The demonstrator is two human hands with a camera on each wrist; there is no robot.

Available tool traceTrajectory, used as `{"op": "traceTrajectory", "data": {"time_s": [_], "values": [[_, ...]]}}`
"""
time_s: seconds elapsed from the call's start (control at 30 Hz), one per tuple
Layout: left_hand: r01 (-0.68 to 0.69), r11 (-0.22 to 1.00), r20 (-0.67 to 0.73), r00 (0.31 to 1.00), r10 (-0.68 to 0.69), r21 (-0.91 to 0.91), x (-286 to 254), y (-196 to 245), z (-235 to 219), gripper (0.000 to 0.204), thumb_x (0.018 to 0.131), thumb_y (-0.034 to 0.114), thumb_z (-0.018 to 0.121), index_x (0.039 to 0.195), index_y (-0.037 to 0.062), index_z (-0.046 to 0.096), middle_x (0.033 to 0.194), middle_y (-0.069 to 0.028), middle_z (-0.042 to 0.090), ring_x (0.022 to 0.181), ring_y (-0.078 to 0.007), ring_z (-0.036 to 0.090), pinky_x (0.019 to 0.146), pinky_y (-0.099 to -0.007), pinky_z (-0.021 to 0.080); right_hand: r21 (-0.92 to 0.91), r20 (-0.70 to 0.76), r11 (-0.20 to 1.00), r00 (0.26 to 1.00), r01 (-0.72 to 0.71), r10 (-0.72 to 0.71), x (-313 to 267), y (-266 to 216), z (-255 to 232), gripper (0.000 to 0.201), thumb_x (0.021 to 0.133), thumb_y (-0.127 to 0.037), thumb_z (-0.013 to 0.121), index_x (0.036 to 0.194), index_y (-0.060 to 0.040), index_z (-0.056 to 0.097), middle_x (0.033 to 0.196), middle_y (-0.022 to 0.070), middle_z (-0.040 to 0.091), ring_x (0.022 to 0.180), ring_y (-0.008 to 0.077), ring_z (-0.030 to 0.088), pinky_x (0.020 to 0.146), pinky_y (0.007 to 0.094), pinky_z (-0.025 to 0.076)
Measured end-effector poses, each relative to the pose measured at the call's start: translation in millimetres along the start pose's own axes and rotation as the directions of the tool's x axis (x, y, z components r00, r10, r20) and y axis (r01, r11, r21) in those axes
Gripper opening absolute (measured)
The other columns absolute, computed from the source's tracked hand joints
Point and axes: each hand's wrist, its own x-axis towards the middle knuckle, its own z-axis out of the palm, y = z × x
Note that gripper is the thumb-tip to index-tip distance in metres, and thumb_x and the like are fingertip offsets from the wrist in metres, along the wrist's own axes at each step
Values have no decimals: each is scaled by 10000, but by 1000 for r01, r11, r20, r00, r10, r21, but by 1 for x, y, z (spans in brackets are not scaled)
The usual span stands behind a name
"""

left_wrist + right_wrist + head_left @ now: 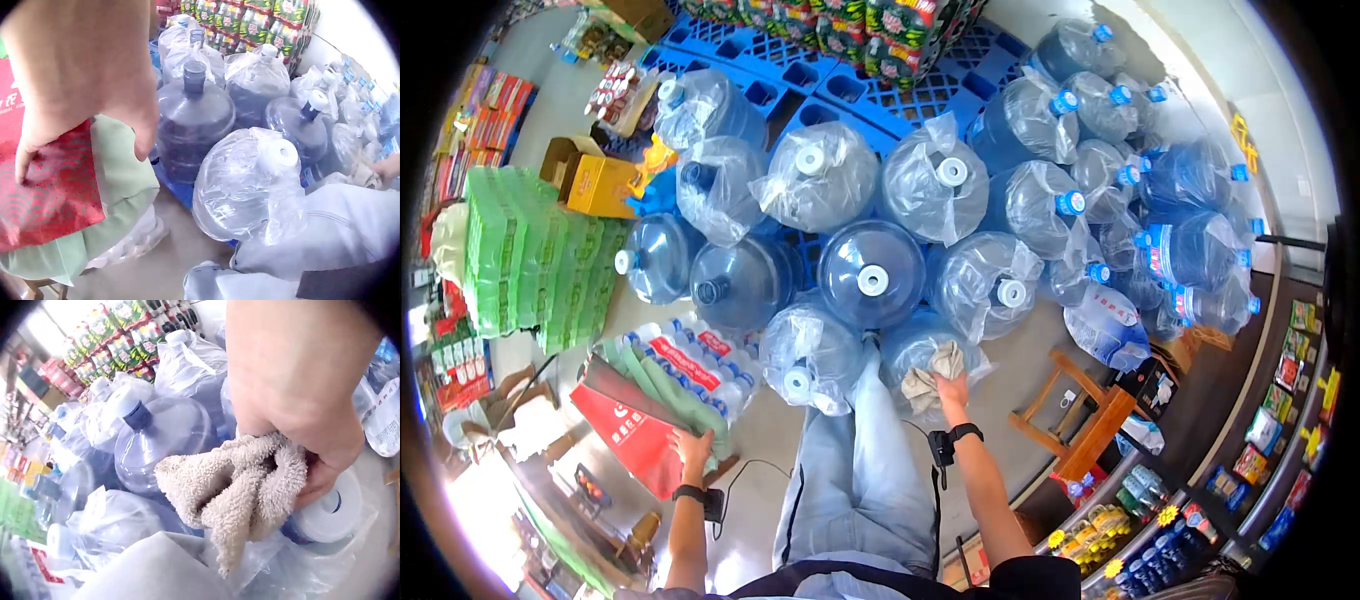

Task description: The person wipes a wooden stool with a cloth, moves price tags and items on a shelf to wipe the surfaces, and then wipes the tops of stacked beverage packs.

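Note:
In my right hand (312, 440) a crumpled beige terry cloth (234, 481) is gripped and hangs down from the fingers. It hovers over a bagged water jug (331, 509) by my right knee, whose white cap shows beside the fingertips. My left hand (690, 455) lies over a red and green shopping bag (625, 420). Seen from the left wrist, a finger touches the red patterned side (56, 187) while the thumb hangs apart near the green side (122, 169). Between my knees and the pallet stands an unwrapped blue jug (872, 250) with a white cap.
Several plastic-wrapped jugs (815, 175) crowd the blue pallet (800, 75) ahead, and more blue-capped ones (1200, 180) stand at the right. A wooden stool (1090, 430) is on my right. Shrink-wrapped bottles (690, 360) and a green stack (540, 255) are on the left.

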Motion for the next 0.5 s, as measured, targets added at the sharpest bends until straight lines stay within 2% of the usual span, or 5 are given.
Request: {"op": "traceTrajectory", "data": {"time_s": [0.07, 0.1, 0.2, 0.37, 0.5], "values": [[-183, 971, 17, 982, 188, -154, 16, -23, 9, 1084, 613, 431, 726, 1347, -97, 127, 1386, -358, 125, 1309, -462, 130, 1070, -489, 188, -22, -2, 999, 1000, 28, -28, -2, 7, 3, 917, 569, -479, 732, 1293, -57, 358, 1149, 231, 551, 1071, 381, 523, 909, 407, 412], [-163, 980, 65, 983, 171, -116, 21, -28, 13, 1097, 599, 414, 738, 1342, -117, 129, 1369, -372, 160, 1310, -448, 145, 1091, -422, 158, -31, -10, 999, 1000, 12, -12, -7, 4, 1, 910, 578, -475, 726, 1295, -55, 356, 1146, 226, 554, 1066, 381, 524, 906, 411, 411], [-214, 965, 96, 969, 230, -150, 1, -23, 1, 1115, 591, 416, 742, 1339, -129, 122, 1381, -373, 117, 1314, -447, 134, 1087, -434, 163, -20, -8, 1000, 1000, 19, -19, -9, -3, 1, 896, 592, -470, 716, 1296, -51, 355, 1136, 222, 559, 1058, 387, 526, 903, 417, 410], [-37, 942, 214, 970, 114, -333, 29, -24, 4, 1113, 599, 424, 743, 1367, -75, 111, 1428, -310, 38, 1334, -420, 96, 1084, -421, 170, -57, 13, 998, 1000, 24, -24, -20, -12, -8, 860, 621, -433, 710, 1299, -47, 346, 1127, 226, 562, 1055, 397, 523, 903, 413, 408], [74, 877, 378, 917, 127, -474, 33, -53, 7, 838, 676, 410, 657, 1284, -5, 257, 1299, -221, 211, 1202, -355, 246, 965, -414, 269, 59, 83, 974, 971, 220, -224, -19, 15, -10, 783, 680, -348, 705, 1306, -57, 335, 1159, 232, 531, 1046, 369, 530, 899, 405, 414]]}}
